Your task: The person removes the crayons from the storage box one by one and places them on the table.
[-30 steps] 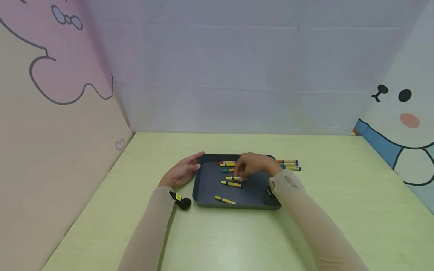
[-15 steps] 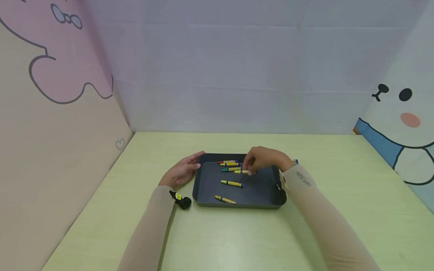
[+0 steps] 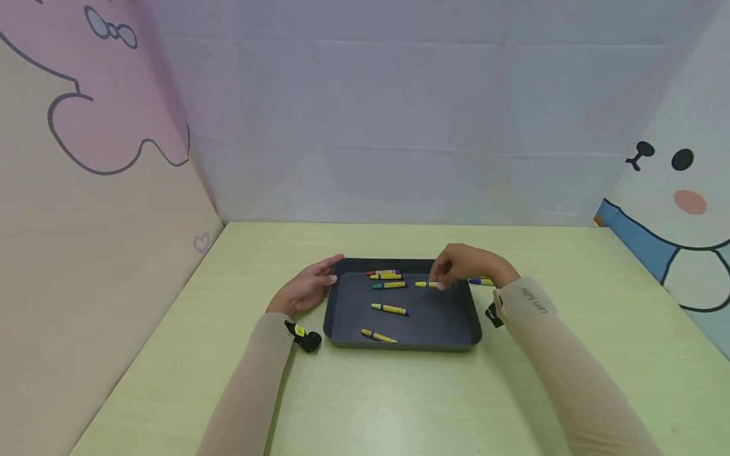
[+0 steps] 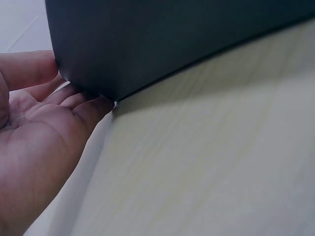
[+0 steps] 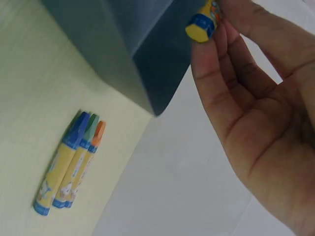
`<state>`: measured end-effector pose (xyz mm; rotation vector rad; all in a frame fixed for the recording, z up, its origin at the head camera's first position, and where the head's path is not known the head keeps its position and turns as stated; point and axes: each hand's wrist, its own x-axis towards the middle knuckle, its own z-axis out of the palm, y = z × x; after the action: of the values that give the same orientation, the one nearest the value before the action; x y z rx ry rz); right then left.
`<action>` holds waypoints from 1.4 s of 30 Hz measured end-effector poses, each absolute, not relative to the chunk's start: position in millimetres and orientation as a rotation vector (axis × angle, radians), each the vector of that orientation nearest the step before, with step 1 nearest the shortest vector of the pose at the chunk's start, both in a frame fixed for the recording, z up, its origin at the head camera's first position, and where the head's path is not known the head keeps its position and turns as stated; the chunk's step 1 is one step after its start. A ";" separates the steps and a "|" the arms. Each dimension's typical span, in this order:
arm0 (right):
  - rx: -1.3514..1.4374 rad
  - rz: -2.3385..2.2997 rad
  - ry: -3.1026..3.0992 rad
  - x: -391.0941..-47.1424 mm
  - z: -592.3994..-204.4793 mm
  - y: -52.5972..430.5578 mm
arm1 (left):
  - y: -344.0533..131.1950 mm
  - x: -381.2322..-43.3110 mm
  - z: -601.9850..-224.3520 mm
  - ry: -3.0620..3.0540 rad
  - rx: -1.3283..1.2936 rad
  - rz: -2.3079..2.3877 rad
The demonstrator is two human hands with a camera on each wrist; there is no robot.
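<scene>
My right hand [image 3: 464, 263] pinches a yellow crayon [image 3: 423, 284] between thumb and fingertips, over the right part of a dark grey tray [image 3: 399, 347]. The right wrist view shows that crayon's blue-banded butt end [image 5: 201, 25] beside the fingers. At the tray's left side, my left hand [image 3: 305, 288] holds the tray near its far corner; in the left wrist view its thumb and fingertips touch the dark wall [image 4: 147, 44]. Left of the pinched crayon lie a red crayon [image 3: 376, 273], a yellow crayon [image 3: 382, 277] and a green crayon [image 3: 390, 285].
Nearer the front of the tray lie a pale yellow crayon [image 3: 390, 309] and an orange-yellow crayon [image 3: 379, 335]. On the table right of the tray, a blue crayon [image 5: 61, 162], a green crayon [image 5: 78, 167] and an orange crayon [image 5: 91, 152] lie side by side.
My right hand has moved right and slightly back with the yellow crayon, from the tray's middle toward its right side. The left hand and the tray have stayed in place.
</scene>
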<state>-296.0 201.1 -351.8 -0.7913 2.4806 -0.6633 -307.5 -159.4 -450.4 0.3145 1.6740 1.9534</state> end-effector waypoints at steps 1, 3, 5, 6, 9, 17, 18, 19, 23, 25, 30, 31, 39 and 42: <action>-0.789 -0.663 2.485 -296.1 -352.1 203.6 | -159.5 -307.5 -450.3 1.674 0.315 1.952; -0.781 -0.657 2.500 -296.1 -352.1 207.9 | -159.5 -307.4 -450.0 1.675 0.319 1.948; -0.785 -0.647 2.517 -296.1 -351.8 212.4 | -159.5 -307.1 -449.7 1.677 0.320 1.947; -0.783 -0.640 2.527 -296.1 -351.8 215.2 | -159.6 -307.0 -449.6 1.676 0.317 1.947; -0.789 -0.637 2.540 -296.0 -352.1 224.0 | -159.9 -306.8 -449.3 1.678 0.317 1.949; -0.751 -0.730 2.519 -294.2 -357.7 251.7 | -158.9 -304.8 -447.4 1.678 0.308 1.954; -0.744 -0.739 2.521 -293.9 -358.1 254.6 | -159.1 -304.7 -447.4 1.682 0.308 1.953; -0.739 -0.742 2.527 -293.7 -358.5 257.4 | -159.2 -304.6 -447.3 1.683 0.304 1.956; -0.703 -0.745 2.552 -292.4 -359.2 267.9 | -158.9 -304.5 -446.6 1.671 0.294 1.967; -0.687 -0.748 2.555 -291.5 -359.4 272.4 | -158.6 -304.3 -446.3 1.663 0.289 1.968; -0.651 -0.777 2.538 -290.1 -361.9 283.7 | -158.5 -304.5 -446.7 1.678 0.296 1.960; -0.643 -0.779 2.538 -290.0 -362.9 286.3 | -158.6 -304.6 -446.9 1.681 0.296 1.960; -0.612 -0.802 2.557 -287.5 -370.0 302.6 | -158.2 -304.4 -447.3 1.689 0.301 1.957; -0.614 -0.817 2.566 -286.5 -372.1 304.3 | -158.2 -303.8 -446.3 1.690 0.312 1.955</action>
<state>-286.5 304.3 -372.1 -0.6143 2.5661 -0.8168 -303.8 -158.2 -446.3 0.3115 1.6902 1.9546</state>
